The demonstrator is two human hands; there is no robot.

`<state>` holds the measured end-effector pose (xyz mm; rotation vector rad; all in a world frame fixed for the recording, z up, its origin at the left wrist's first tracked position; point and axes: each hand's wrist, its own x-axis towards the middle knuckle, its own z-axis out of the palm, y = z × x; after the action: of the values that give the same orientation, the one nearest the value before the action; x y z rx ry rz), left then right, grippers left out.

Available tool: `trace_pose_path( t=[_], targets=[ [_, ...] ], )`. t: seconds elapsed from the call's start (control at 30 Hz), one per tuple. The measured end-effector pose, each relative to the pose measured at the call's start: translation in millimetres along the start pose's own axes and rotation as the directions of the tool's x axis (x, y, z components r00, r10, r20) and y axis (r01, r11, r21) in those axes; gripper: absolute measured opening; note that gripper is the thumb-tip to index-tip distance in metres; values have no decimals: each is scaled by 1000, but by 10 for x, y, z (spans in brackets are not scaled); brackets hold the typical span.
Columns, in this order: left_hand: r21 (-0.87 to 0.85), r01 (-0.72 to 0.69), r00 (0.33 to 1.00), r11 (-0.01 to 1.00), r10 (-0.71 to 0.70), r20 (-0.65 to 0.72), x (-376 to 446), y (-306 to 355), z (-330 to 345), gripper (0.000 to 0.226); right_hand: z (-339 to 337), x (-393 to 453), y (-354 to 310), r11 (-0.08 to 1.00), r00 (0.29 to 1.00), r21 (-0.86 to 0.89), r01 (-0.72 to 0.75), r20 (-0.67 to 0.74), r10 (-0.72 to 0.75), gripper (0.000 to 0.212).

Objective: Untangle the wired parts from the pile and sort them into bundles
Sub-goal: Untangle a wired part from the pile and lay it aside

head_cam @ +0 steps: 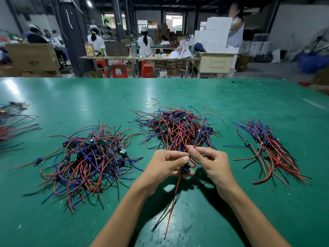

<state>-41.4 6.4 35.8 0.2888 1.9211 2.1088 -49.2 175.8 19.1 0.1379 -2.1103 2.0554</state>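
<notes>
Head view: green counter (231, 97), two bare hands meeting near its front centre. Left hand (167, 164) curled, its grip clamped on one wired part (185, 169), a small dark-and-blue component held between thumb and fingers. Red and black leads hang from it toward the viewer, ends trailing low over the counter (whether they touch it, cannot tell). Right hand (209, 162) just beside the left, thumb and forefinger pinched together on a thin red wire (200, 132) that rises up and away over the middle pile; its far end blurs into the tangle. Middle pile (178, 129) lies directly beyond the hands: dense knot of red, blue and black leads with small green boards showing. Left pile (85, 163) sits to the left, near but apart from the hands, looser, leads splayed outward, several green boards on top. Right bundle (267, 147) lies well to the right, leads running roughly one way, red ends fanned toward the viewer. Another wire heap (12, 122) is cut by the left edge. One stray red wire (155, 101) lies alone beyond the middle pile. Background: workers at tables, red stools (119, 69), stacked white boxes (216, 37), cardboard cartons (32, 56).
</notes>
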Motion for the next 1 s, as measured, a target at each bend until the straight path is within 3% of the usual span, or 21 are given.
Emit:
trace_pose_path(
  t=[0.2, 0.3, 0.57, 0.8, 0.93, 1.0],
  targets=[
    [13, -16, 996, 1000, 17, -89, 7, -28, 75, 14, 84, -52, -12, 994, 989, 58, -94, 122, 87, 20],
    [58, -60, 988, 997, 67, -141, 12, -53, 101, 13, 150, -55, 1, 993, 990, 68, -99, 109, 91, 26],
    [97, -67, 992, 993, 76, -97, 44, -49, 102, 14, 261, -30, 86, 956, 984, 242, -164, -31, 176, 36],
    [116, -34, 999, 993, 34, 7, 8, -40, 138, 13, 128, 48, 97, 973, 970, 206, -107, -194, 148, 34],
    [104, 33, 995, 994, -42, 86, -27, -28, 138, 14, 27, 123, 86, 969, 926, 235, -72, -346, 153, 33],
    [122, 60, 990, 991, -75, 120, -35, -45, 135, 15, -28, 140, 106, 996, 877, 86, -19, -476, 58, 30]
  ],
)
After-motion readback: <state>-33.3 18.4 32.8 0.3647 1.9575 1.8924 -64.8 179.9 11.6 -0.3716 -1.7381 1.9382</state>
